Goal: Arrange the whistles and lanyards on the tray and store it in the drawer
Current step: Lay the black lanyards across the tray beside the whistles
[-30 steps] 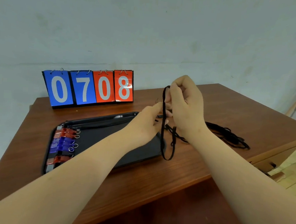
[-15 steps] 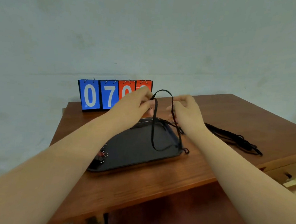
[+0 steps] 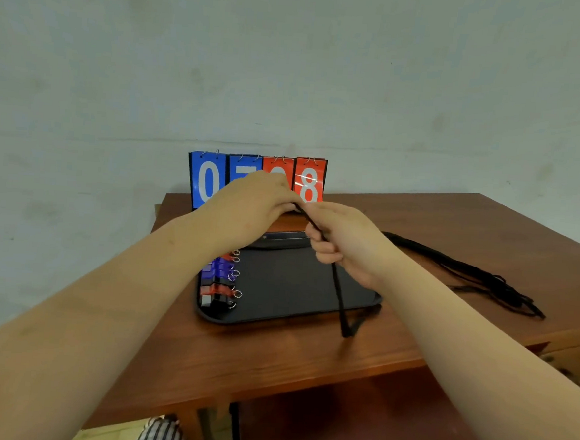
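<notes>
At the tray's (image 3: pixel 354 305) left edge the whistles (image 3: pixel 218 280) lay in a neat row. Above the tray's far rim, the left hand (image 3: pixel 248 210) pinched one end of a black lanyard (image 3: pixel 338 292), while the right hand (image 3: pixel 343 240) was closed around it. A second ago it hung as an open loop; now it was drawn into one doubled strand, probably ready to lay down. Right of the tray, the other lanyards (image 3: pixel 476 279) waited in a heap on the table (image 3: pixel 306 358).

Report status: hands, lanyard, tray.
Left hand and right hand both gripping one black lanyard over the tray. Whistles lined along tray's left edge. Spare lanyards right, clear.
</notes>
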Tool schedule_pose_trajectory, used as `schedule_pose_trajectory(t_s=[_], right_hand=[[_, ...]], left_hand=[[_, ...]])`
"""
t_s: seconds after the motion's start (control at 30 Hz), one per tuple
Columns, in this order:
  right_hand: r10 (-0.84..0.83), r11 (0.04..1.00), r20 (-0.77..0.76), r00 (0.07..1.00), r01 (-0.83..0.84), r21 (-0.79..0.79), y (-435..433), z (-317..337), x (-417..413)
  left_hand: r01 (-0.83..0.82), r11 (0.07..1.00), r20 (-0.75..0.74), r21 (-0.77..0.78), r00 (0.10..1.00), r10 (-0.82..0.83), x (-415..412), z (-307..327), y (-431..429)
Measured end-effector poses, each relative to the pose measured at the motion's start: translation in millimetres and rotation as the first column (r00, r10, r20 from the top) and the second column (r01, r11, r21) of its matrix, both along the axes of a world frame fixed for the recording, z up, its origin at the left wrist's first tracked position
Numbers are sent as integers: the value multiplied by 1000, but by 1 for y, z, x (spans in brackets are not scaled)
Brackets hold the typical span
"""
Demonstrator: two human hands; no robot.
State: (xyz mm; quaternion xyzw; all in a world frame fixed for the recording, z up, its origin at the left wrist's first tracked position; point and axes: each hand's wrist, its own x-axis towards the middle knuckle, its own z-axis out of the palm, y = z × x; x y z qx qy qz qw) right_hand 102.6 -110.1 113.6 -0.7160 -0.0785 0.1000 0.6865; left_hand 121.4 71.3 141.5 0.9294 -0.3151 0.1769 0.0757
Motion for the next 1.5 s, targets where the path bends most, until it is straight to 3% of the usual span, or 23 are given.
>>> schedule_pose_trajectory(t_s=[0.17, 0.33, 0.5, 0.67, 0.77, 0.9, 1.07, 1.27, 1.5], right_hand=[[-204, 918, 216, 955, 263, -298, -10, -15, 7], [-141, 732, 429, 892, 385, -561, -31, -38, 23], [-158, 577, 514, 843, 502, -644, -63, -62, 50], [-249, 528, 508, 825, 555, -643, -97, -92, 84], [-313, 557, 495, 811, 578, -596, -110, -108, 100], [-426, 649, 432, 795, 601, -466, -115, -127, 113], [-605, 633, 398, 689, 720, -284, -123, -146, 121], [-628, 642, 312, 713, 701, -311, -123, -147, 123], [-615, 637, 390, 686, 723, -268, -125, -149, 120]], left_hand=[[-20, 995, 3, -100, 1000, 20, 13, -18, 26], [-138, 957, -59, -256, 990, 127, 34, -48, 43], [-229, 962, -41, -152, 974, 225, 58, -72, 56], [-291, 956, -54, -41, 956, 289, 82, -94, 65], [-313, 949, -38, 46, 948, 315, 96, -104, 66], [-347, 927, -32, 139, 935, 354, 113, -115, 62], [-332, 919, -49, 212, 936, 350, 124, -121, 54], [-334, 890, -44, 309, 930, 364, 127, -128, 49], [-372, 865, -10, 337, 917, 398, 127, -130, 42]])
